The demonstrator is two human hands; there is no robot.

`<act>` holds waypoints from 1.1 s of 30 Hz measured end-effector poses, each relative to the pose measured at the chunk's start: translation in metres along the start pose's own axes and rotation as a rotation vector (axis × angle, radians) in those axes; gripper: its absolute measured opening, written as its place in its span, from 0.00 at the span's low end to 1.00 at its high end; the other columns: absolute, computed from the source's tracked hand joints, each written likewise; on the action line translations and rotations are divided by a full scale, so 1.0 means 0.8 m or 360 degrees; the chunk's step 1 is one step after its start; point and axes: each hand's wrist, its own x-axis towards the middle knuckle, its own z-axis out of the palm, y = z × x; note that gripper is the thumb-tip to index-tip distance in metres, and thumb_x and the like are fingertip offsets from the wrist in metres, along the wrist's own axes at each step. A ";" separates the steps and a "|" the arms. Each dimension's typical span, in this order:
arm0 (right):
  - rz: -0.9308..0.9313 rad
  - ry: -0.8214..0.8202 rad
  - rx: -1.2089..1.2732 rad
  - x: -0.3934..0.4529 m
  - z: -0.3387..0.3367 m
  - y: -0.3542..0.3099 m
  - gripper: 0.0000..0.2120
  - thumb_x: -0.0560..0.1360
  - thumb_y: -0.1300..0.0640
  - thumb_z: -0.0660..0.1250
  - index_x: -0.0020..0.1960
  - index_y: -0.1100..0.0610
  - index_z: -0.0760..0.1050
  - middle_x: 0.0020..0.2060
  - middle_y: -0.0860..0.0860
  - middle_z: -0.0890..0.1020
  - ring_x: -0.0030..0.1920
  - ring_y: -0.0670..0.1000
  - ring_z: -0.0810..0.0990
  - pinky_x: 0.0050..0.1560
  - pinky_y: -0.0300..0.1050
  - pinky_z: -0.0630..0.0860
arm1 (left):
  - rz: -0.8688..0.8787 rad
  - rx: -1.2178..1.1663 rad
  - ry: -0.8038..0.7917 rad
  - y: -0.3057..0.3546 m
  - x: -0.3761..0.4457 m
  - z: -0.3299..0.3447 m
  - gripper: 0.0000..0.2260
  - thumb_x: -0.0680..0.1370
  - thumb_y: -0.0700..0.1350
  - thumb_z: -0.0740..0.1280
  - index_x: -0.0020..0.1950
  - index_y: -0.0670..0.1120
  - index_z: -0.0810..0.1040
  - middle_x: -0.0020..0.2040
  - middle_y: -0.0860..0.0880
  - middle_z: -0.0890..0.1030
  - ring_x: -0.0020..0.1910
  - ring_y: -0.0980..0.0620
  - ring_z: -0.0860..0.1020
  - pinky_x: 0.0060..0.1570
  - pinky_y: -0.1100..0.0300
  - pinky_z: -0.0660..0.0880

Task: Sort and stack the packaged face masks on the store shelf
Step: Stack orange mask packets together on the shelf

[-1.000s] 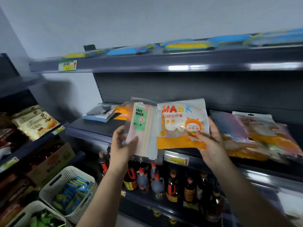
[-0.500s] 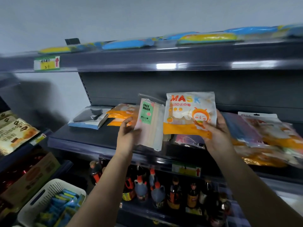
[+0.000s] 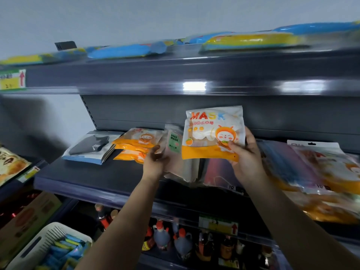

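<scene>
My right hand [image 3: 245, 158] holds an orange-and-white cartoon MASK pack [image 3: 212, 131] upright above the middle shelf [image 3: 93, 178]. My left hand [image 3: 154, 162] grips a clear FACE MASK pack [image 3: 174, 143] with a green label, low over the shelf and partly behind the orange pack. A stack of matching orange packs [image 3: 134, 145] lies on the shelf just left of my left hand. Further left lies a pack with a black mask [image 3: 89, 148]. A loose heap of mixed mask packs [image 3: 319, 172] covers the shelf's right part. A pink-toned pack [image 3: 218, 172] lies under my right hand.
The upper shelf [image 3: 175, 75] carries blue and yellow packs [image 3: 249, 38] along its top. Below stand sauce bottles [image 3: 181, 242] on a lower shelf. A white basket [image 3: 48, 246] with blue packets sits at the lower left, snack bags [image 3: 9, 164] on the left rack.
Both hands have moved forward and lower toward the shelf. The FACE MASK pack has dropped down beside the orange stack, and the two packs now overlap.
</scene>
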 end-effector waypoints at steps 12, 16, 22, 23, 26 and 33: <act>0.0068 -0.0069 0.0004 0.016 0.039 0.041 0.30 0.72 0.74 0.61 0.71 0.56 0.65 0.57 0.55 0.79 0.47 0.49 0.84 0.36 0.42 0.81 | 0.0367 0.0297 0.0018 0.040 -0.022 -0.020 0.10 0.81 0.48 0.59 0.59 0.45 0.73 0.54 0.45 0.80 0.53 0.47 0.78 0.50 0.56 0.76; 0.0126 -0.0107 -0.0018 0.014 0.068 0.071 0.29 0.74 0.75 0.60 0.70 0.55 0.66 0.57 0.55 0.79 0.48 0.50 0.82 0.39 0.43 0.82 | 0.0182 -0.0051 -0.0155 0.058 -0.019 -0.049 0.10 0.79 0.46 0.63 0.59 0.44 0.73 0.50 0.45 0.80 0.44 0.50 0.77 0.37 0.60 0.76; 0.0115 -0.0041 -0.0342 0.017 0.115 0.116 0.29 0.73 0.69 0.66 0.70 0.51 0.67 0.57 0.50 0.80 0.57 0.52 0.80 0.54 0.51 0.79 | 0.0223 0.0040 -0.0211 0.055 0.020 -0.101 0.15 0.72 0.39 0.72 0.56 0.45 0.75 0.46 0.50 0.78 0.47 0.49 0.78 0.46 0.58 0.75; 0.0116 -0.0045 -0.0394 0.017 0.124 0.122 0.29 0.73 0.68 0.67 0.70 0.50 0.66 0.59 0.51 0.80 0.58 0.53 0.79 0.57 0.53 0.78 | 0.0251 0.0078 -0.0209 0.055 0.027 -0.110 0.15 0.71 0.39 0.73 0.55 0.45 0.75 0.46 0.50 0.78 0.47 0.50 0.77 0.44 0.60 0.74; 0.0123 -0.0029 -0.0476 0.020 0.149 0.135 0.29 0.73 0.67 0.67 0.71 0.52 0.66 0.60 0.53 0.79 0.58 0.55 0.79 0.56 0.52 0.78 | 0.0318 0.0183 -0.0190 0.056 0.051 -0.135 0.12 0.71 0.40 0.74 0.51 0.47 0.76 0.44 0.53 0.78 0.46 0.53 0.77 0.44 0.62 0.74; 0.0132 0.0006 -0.0725 0.031 0.192 0.153 0.28 0.67 0.70 0.70 0.65 0.55 0.72 0.54 0.51 0.81 0.53 0.51 0.80 0.43 0.39 0.77 | 0.0433 0.0379 -0.0264 0.071 0.106 -0.177 0.18 0.71 0.41 0.74 0.59 0.40 0.76 0.47 0.48 0.80 0.47 0.51 0.77 0.49 0.59 0.75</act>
